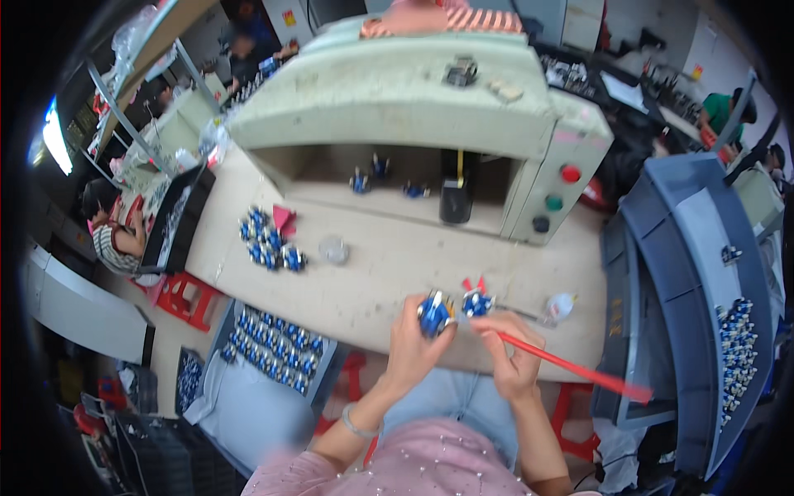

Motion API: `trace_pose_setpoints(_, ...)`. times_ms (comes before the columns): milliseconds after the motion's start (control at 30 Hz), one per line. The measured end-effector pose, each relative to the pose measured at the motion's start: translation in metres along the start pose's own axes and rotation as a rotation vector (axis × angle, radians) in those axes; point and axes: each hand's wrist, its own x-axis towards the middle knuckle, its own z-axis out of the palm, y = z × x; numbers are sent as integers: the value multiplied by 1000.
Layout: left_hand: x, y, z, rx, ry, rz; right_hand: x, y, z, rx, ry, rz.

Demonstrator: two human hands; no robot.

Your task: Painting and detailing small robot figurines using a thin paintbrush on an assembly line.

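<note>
Over the front edge of the bench, my left hand is closed around a small blue-and-white toy-like piece. My right hand grips a long red stick-like tool; its far end slopes down to the right, and its near tip points toward the held piece. Whether that tip touches the piece I cannot tell. A second blue-and-white piece stands on the bench just beyond my hands, with red bits behind it. To its right lie a thin tool and a small whitish round container.
A pale green metal cabinet with an open front holds several pieces and a dark box. A cluster of blue pieces and a clear round dish sit left. Blue-grey bins flank the right; a filled tray is lower left.
</note>
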Motion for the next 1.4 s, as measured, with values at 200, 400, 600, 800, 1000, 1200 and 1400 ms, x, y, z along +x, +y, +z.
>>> trace_pose_setpoints(200,-13,15,16,6,57,123,-7,-5,-13,0,205,-53)
trace_pose_setpoints(400,-31,26,26,57,14,43,-16,4,19,31,156,63)
trace_pose_setpoints(600,-42,13,18,-606,-215,-156,-18,9,11,158,183,194)
trace_pose_setpoints(800,-52,6,2,-522,-241,-134,-22,7,16,236,142,238)
trace_pose_setpoints(1000,-49,-7,-10,-856,-274,-237,-14,2,31,245,104,258)
trace_pose_setpoints(1200,-48,-38,-25,-1143,-397,-214,-7,12,35,153,-69,260)
trace_pose_setpoints(1400,-45,-37,-31,-1120,-317,-288,-5,-3,27,159,60,212)
